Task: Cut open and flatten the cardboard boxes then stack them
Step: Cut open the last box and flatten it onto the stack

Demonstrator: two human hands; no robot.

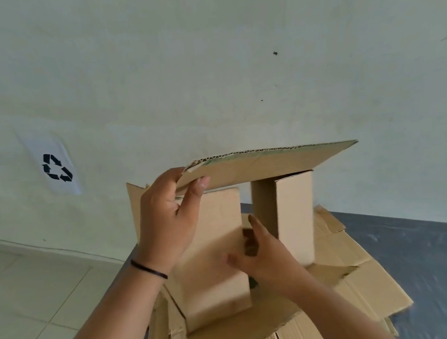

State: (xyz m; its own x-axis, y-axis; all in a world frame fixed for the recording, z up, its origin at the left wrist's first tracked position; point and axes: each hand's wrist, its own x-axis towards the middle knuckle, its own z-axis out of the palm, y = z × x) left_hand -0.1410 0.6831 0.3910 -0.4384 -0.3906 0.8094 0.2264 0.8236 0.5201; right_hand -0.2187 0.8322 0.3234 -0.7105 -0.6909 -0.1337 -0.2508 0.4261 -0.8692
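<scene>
An opened brown cardboard box [273,165] hangs in front of me, its top panel level and two flaps [296,216] hanging down. My left hand [166,219] grips the left end of the top panel, thumb under, fingers over. My right hand [259,258] reaches in between the hanging flaps, its fingers spread and touching the left flap [216,255]; it does not clearly hold anything. Below lies a stack of flattened cardboard [354,288].
The stack rests on a dark grey plastic sheet [432,255] on the floor. Pale floor tiles [20,295] lie to the left. A pale wall [202,58] stands close behind, with a paper recycling sign [55,165] on it.
</scene>
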